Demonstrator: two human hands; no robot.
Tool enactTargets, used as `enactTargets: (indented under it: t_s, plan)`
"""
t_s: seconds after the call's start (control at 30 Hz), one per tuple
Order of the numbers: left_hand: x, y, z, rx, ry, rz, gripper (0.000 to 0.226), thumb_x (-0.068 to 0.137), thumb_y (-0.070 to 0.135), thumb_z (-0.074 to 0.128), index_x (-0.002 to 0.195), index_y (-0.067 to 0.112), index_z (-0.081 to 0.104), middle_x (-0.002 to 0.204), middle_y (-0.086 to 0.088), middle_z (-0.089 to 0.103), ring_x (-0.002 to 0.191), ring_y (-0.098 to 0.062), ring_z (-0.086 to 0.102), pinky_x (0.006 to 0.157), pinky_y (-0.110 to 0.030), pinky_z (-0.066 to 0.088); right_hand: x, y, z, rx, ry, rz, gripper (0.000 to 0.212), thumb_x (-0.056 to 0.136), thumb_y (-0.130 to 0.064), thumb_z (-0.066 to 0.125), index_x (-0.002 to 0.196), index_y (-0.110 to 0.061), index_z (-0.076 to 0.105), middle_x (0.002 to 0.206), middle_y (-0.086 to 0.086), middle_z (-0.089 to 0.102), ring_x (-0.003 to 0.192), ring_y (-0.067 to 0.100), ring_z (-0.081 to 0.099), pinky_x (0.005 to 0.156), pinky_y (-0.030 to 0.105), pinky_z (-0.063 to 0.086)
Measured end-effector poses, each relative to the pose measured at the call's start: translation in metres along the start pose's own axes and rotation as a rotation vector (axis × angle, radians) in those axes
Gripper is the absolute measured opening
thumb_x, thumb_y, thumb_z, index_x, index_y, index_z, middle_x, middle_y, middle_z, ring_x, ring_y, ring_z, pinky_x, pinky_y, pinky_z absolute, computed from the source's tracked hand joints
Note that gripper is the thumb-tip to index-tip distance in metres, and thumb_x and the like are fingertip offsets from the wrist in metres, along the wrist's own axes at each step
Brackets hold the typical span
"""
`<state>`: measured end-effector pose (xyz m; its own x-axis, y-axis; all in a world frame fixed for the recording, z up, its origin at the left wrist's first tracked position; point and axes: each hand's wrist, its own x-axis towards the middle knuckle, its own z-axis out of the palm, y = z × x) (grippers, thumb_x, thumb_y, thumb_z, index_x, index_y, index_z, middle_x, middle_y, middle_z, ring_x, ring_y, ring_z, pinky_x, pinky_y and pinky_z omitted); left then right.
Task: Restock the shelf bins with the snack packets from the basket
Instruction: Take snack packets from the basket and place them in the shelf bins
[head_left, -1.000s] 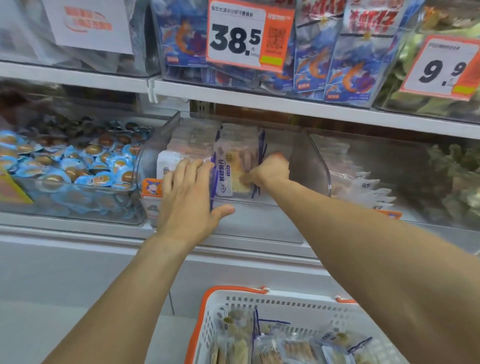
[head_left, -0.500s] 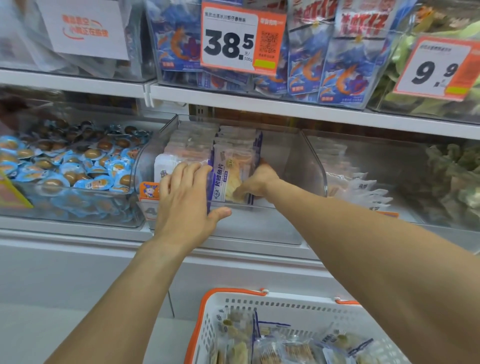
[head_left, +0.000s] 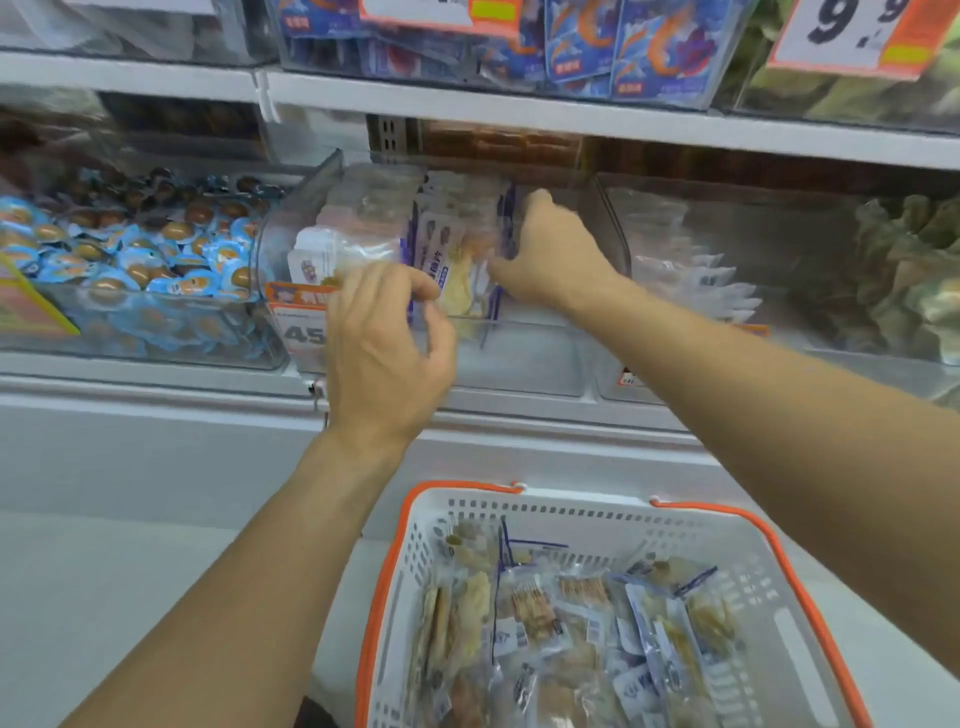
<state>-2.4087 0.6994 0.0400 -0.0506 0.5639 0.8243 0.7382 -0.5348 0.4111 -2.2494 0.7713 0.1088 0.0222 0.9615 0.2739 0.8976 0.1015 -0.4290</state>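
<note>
Clear plastic bin (head_left: 545, 358), middle shelf: my right hand (head_left: 550, 260) grips the upright snack packets (head_left: 457, 260) to keep the row standing, my left hand (head_left: 387, 343) hangs near, fingers loosely curled, holding nothing, while more packets wait in the basket (head_left: 675, 525) below.

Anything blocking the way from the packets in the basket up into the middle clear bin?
Nothing visible. The basket is open-topped and the snack packets lie loose. The middle bin is open above; only the left hand and right hand are there.
</note>
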Motion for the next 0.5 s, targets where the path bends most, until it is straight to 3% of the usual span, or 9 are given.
enactTargets:
  t_s: [0.03,0.1,0.2,0.27,0.33,0.4,0.5]
  plan:
    - [-0.015,0.008,0.003,-0.078,-0.022,-0.052,0.008,0.085,0.01,0.058,0.092,0.009,0.061,0.082,0.0,0.06,0.079,-0.021,0.054,0.072,-0.035,0.043,-0.021,0.001,-0.007,0.007,0.132,-0.137,0.037,0.088,-0.022,0.062,0.122,-0.008,0.055,0.114,0.011,0.065,0.108,0.03,0.061,0.083,0.031,0.045]
    - [-0.055,0.016,0.014,-0.13,-0.237,-0.21,0.005,0.088,0.012,0.057,0.092,0.014,0.061,0.072,0.006,0.058,0.067,-0.02,0.055,0.062,-0.034,0.045,-0.065,0.012,-0.011,0.168,0.292,-0.334,0.014,0.084,-0.018,0.059,0.097,-0.016,0.063,0.087,-0.001,0.067,0.081,0.018,0.062,0.073,0.034,0.049]
    - [-0.134,0.005,0.04,0.019,-0.712,-0.363,0.012,0.089,0.019,0.051,0.099,0.017,0.058,0.08,-0.002,0.065,0.077,-0.03,0.062,0.067,-0.04,0.05,-0.13,0.053,0.026,0.293,0.154,-0.373,0.008,0.082,-0.015,0.061,0.089,-0.019,0.062,0.074,-0.008,0.061,0.062,0.009,0.052,0.064,0.03,0.048]
    - [-0.189,-0.004,0.052,0.129,-1.058,-0.418,0.031,0.089,0.031,0.043,0.113,0.016,0.057,0.107,-0.009,0.065,0.097,-0.03,0.062,0.081,-0.039,0.051,-0.17,0.089,0.069,0.261,-0.048,-0.267,0.009,0.084,-0.017,0.06,0.092,-0.02,0.063,0.077,-0.009,0.062,0.066,0.012,0.055,0.065,0.034,0.051]
    - [-0.238,-0.008,0.056,0.177,-1.298,-0.578,0.056,0.092,0.037,0.044,0.144,0.015,0.041,0.14,-0.014,0.047,0.124,-0.032,0.051,0.097,-0.036,0.047,-0.209,0.124,0.112,0.202,-0.291,-0.091,0.011,0.089,-0.016,0.058,0.096,-0.018,0.065,0.084,-0.004,0.067,0.076,0.017,0.061,0.07,0.037,0.055]
    - [-0.28,-0.01,0.056,0.212,-1.412,-0.663,0.072,0.096,0.037,0.051,0.156,0.011,0.021,0.156,-0.016,0.029,0.143,-0.035,0.03,0.112,-0.04,0.036,-0.247,0.155,0.155,0.182,-0.523,0.136,0.016,0.092,-0.014,0.055,0.103,-0.013,0.065,0.09,0.001,0.068,0.08,0.019,0.061,0.074,0.035,0.055]
    - [-0.321,-0.006,0.056,0.299,-1.458,-0.574,0.078,0.096,0.049,0.048,0.157,0.014,0.014,0.166,-0.01,0.006,0.152,-0.032,-0.004,0.124,-0.046,0.011,-0.294,0.182,0.205,0.413,-0.697,0.438,0.02,0.091,-0.006,0.056,0.11,-0.008,0.062,0.083,-0.001,0.06,0.076,0.017,0.055,0.082,0.043,0.052]
